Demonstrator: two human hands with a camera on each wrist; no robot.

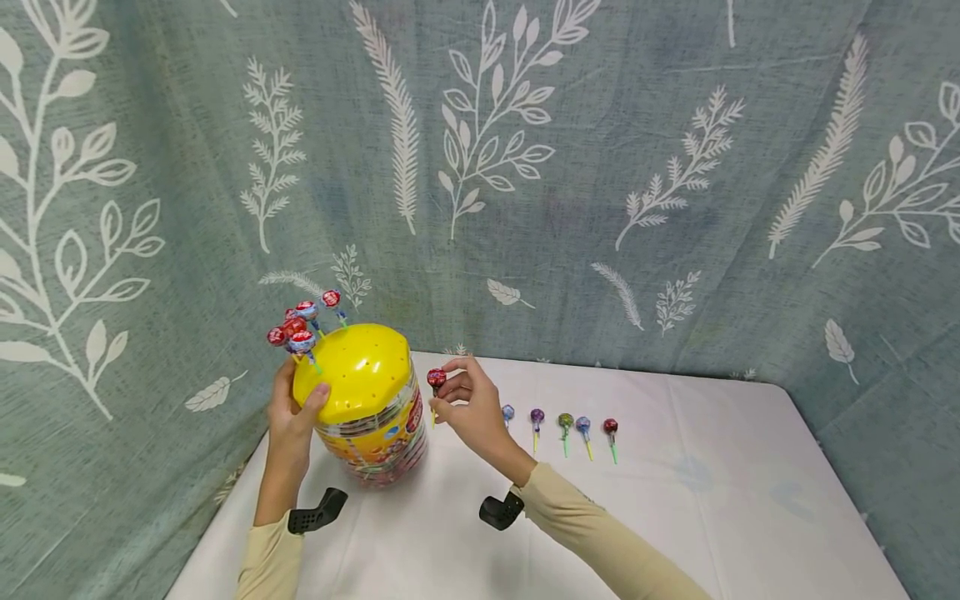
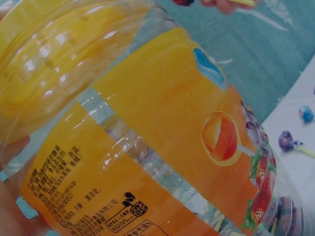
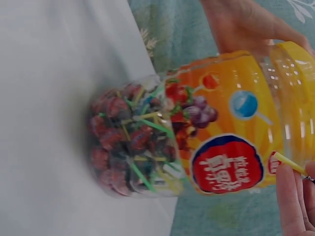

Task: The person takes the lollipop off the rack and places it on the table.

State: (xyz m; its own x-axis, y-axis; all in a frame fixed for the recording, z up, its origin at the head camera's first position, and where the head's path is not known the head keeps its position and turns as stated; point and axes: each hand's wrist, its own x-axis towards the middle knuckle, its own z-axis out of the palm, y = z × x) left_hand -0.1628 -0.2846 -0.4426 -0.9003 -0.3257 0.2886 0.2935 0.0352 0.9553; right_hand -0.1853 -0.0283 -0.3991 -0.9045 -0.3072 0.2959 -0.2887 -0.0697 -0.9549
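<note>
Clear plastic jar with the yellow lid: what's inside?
Wrapped lollipops, mostly red, on green and yellow sticks lie at the bottom of the jar. The printed orange and yellow label covers the wall above, hiding what lies behind it.

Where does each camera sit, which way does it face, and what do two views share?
Head: on the head, facing forward and down at the jar; left hand, right hand and sleeves show.
Left wrist: on that wrist, facing the jar's label up close; left hand partly at lower left, right hand at the top edge.
Right wrist: on that wrist, facing the jar, sideways in frame; right hand at lower right, left hand at top.
Shared: head and left wrist both show lollipops on the table.
</note>
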